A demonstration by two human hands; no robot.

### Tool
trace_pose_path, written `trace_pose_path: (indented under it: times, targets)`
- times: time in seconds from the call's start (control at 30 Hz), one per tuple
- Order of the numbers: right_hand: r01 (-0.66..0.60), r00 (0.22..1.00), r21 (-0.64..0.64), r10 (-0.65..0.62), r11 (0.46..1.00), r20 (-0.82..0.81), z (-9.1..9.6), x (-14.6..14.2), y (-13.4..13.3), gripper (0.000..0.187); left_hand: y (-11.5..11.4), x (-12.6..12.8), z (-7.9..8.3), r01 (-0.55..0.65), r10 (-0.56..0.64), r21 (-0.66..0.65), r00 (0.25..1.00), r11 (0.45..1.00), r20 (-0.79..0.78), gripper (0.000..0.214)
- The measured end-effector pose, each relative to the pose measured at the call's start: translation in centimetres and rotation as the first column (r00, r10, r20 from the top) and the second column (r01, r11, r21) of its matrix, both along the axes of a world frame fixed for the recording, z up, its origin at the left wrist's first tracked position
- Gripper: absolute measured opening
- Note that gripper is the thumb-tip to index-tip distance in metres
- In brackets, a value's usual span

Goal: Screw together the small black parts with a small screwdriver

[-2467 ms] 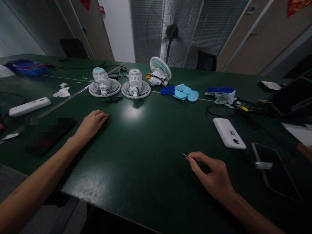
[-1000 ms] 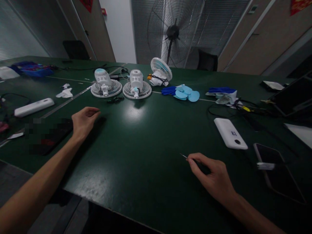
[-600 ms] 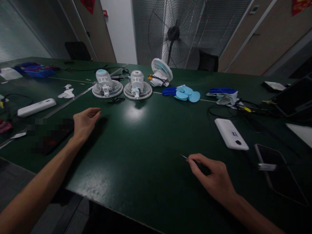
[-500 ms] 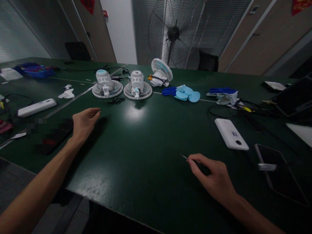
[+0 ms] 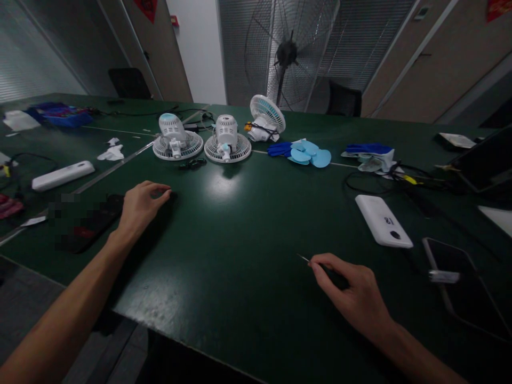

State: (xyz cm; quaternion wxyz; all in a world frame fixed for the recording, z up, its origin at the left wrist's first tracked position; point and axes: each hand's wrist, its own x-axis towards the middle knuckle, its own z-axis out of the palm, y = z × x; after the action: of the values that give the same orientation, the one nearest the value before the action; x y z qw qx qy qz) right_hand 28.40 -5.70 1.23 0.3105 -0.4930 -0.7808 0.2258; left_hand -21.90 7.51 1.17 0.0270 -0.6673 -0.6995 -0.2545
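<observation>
My right hand (image 5: 354, 290) pinches a thin, needle-like metal pin (image 5: 303, 257) between thumb and forefinger. Its point sticks out to the left, above the green table. To the left, my left hand (image 5: 144, 205) has thumb and forefinger brought together at the tips; anything between them is too small or dark to make out. Beside its wrist lies a dark, partly blurred-out object (image 5: 94, 224). A white power bank (image 5: 382, 220) and a phone-like dark slab (image 5: 452, 261) lie to the right of my right hand.
Two small white fans (image 5: 178, 140) lie face down at the back, near a tilted third fan (image 5: 267, 117). Light blue fan blades (image 5: 310, 153) and blue gloves (image 5: 280, 149) sit beside them. A white bar-shaped device (image 5: 64, 175) lies left. Cables (image 5: 360, 184) run at the right.
My left hand has moved slightly right, and its thumb and forefinger now show a rounded gap behind the joined tips. The right hand keeps its hold on the pin. The view has shifted slightly.
</observation>
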Motion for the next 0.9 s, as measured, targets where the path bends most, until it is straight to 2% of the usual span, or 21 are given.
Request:
trace_pose_path:
  times: [0.6,0.9]
  targets:
    - [-0.005,1.0,-0.011,0.006,1.0,0.014,-0.2,0.0,0.0,0.016,-0.4,1.1,0.1,-0.054,0.049,-0.055,0.996,0.997,-0.075,0.042]
    - [-0.029,1.0,0.001,0.029,1.0,0.0,0.1,0.0,-0.1,0.015,-0.1,1.0,-0.5,-0.001,0.001,0.023,1.0,1.0,0.008,0.04]
